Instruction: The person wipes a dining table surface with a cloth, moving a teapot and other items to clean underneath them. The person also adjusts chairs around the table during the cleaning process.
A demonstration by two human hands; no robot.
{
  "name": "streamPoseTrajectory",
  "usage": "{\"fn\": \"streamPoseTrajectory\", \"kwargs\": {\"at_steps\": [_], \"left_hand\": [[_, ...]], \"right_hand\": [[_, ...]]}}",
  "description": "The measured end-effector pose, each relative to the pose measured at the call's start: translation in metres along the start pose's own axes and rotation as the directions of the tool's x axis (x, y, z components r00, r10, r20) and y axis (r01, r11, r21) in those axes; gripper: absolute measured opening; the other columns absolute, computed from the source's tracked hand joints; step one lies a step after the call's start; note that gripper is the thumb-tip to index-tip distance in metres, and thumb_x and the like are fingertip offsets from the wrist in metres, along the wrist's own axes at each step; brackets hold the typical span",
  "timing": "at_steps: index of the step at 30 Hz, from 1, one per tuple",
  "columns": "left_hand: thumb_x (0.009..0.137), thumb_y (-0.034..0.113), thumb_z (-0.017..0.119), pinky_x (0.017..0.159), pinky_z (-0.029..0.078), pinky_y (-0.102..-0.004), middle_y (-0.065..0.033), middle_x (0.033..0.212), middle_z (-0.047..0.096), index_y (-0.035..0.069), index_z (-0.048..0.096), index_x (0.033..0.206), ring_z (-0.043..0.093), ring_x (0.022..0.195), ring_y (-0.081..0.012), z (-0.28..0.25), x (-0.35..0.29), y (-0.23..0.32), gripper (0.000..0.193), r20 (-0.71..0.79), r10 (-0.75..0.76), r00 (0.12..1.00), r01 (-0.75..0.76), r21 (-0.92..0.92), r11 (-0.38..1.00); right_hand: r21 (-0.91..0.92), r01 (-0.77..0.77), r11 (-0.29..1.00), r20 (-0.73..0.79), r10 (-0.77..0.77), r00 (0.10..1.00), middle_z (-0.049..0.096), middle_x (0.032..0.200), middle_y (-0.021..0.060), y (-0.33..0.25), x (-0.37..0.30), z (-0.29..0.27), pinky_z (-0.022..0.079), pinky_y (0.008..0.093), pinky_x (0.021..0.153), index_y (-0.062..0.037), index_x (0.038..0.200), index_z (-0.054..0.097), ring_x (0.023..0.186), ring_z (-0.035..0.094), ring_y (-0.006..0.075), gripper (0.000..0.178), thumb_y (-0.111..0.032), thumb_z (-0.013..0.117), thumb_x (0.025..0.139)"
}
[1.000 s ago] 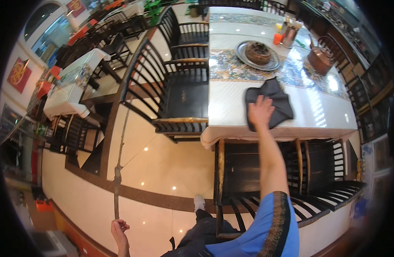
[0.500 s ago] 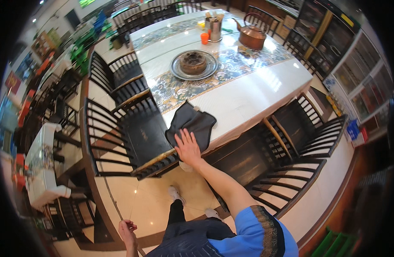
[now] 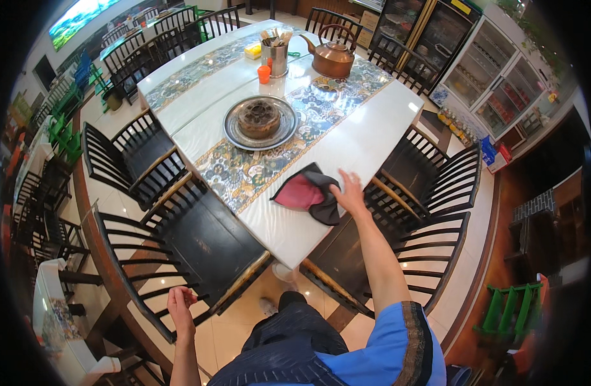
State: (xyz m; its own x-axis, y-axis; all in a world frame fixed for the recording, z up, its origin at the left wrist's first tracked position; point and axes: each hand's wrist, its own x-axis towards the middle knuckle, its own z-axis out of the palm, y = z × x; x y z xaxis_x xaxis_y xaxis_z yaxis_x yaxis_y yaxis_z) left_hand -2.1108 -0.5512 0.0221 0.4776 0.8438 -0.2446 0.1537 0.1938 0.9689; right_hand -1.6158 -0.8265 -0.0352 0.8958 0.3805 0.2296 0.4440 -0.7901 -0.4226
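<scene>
Cloth [image 3: 300,192] now folded w/ red up, so less flat; R hand [image 3: 351,194] fingers half-spread, hold unclear; L hand [image 3: 180,310] fingers curled, ditto.

A brown pot [image 3: 258,121] sits on a round tray [image 3: 288,125]; beyond stand an orange cup [image 3: 264,75], a metal canister [image 3: 278,62] and a copper kettle [image 3: 333,63] (spout toward the canister). Farther off: a white cabinet [image 3: 485,71], a lit screen [image 3: 82,20].

On the bench [image 3: 289,241], a cloth [image 3: 302,194] lies nearest; behind it, leftward, a tray [image 3: 288,123]; farther back, a cup [image 3: 264,75] stands left of a kettle [image 3: 334,62].
</scene>
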Motion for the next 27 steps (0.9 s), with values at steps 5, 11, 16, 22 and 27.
{"fn": "streamPoseTrajectory", "kwargs": {"at_steps": [5, 11, 16, 22, 27], "left_hand": [[0.105, 0.025, 0.050, 0.066, 0.051, -0.0247, -0.0015, 0.084, 0.060, 0.007, 0.059, 0.094, 0.058, 0.071, -0.0091, 0.058, 0.048, 0.006, 0.023, 0.102, -0.068, 0.992, 0.063, 0.051, 0.997], [0.104, 0.021, 0.051, 0.066, 0.050, -0.0249, -0.0024, 0.085, 0.061, 0.004, 0.059, 0.097, 0.058, 0.073, -0.0097, 0.177, 0.146, 0.022, 0.020, 0.297, 0.056, 0.953, -0.085, 0.085, 0.993], [0.104, 0.024, 0.052, 0.069, 0.052, -0.0275, -0.0070, 0.098, 0.062, 0.002, 0.054, 0.112, 0.062, 0.080, -0.0129, 0.277, 0.230, 0.022, 0.023, 0.282, 0.047, 0.958, -0.078, 0.100, 0.992], [0.105, 0.025, 0.049, 0.064, 0.055, -0.0288, -0.0123, 0.102, 0.061, 0.000, 0.042, 0.127, 0.064, 0.071, -0.0170, 0.352, 0.317, 0.026, 0.034, 0.132, -0.187, 0.974, 0.180, 0.060, 0.982], [0.102, 0.023, 0.054, 0.045, 0.046, -0.0224, -0.0082, 0.087, 0.062, -0.003, 0.042, 0.128, 0.059, 0.055, -0.0108, 0.348, 0.336, -0.002, 0.038, 0.041, 0.020, 0.999, -0.024, 0.100, 0.995]], "right_hand": [[-0.177, 0.120, 0.977, 0.110, -0.102, 0.989, 0.034, 0.156, 0.0170, -0.038, -0.010, 0.053, 0.021, 0.0631, 0.115, -0.0279, 0.141, 0.052, 0.145, 0.023, 0.0459, 0.054, -0.048, 0.057, 0.092], [-0.021, 0.368, 0.930, 0.170, -0.360, 0.917, 0.040, 0.155, 0.0069, -0.051, 0.041, 0.064, 0.017, 0.0659, 0.115, -0.0272, 0.133, 0.061, 0.146, 0.026, 0.0370, 0.046, -0.049, 0.057, 0.092], [-0.304, 0.041, 0.952, -0.071, -0.065, 0.995, 0.040, 0.154, 0.0106, 0.091, 0.142, 0.048, 0.016, 0.0636, 0.116, -0.0214, 0.129, 0.065, 0.147, 0.027, 0.0363, 0.042, -0.044, 0.054, 0.095], [-0.378, -0.220, 0.899, -0.458, 0.025, 0.888, 0.042, 0.148, 0.0110, 0.169, 0.259, 0.055, 0.029, 0.0610, 0.112, -0.0180, 0.134, 0.058, 0.140, 0.036, 0.0341, 0.043, -0.036, 0.059, 0.095], [-0.413, -0.476, 0.777, -0.503, 0.241, 0.830, 0.060, 0.122, 0.0026, 0.197, 0.342, 0.074, 0.032, 0.0613, 0.107, -0.0204, 0.112, 0.067, 0.126, 0.049, 0.0300, 0.025, -0.037, 0.057, 0.097]]}}
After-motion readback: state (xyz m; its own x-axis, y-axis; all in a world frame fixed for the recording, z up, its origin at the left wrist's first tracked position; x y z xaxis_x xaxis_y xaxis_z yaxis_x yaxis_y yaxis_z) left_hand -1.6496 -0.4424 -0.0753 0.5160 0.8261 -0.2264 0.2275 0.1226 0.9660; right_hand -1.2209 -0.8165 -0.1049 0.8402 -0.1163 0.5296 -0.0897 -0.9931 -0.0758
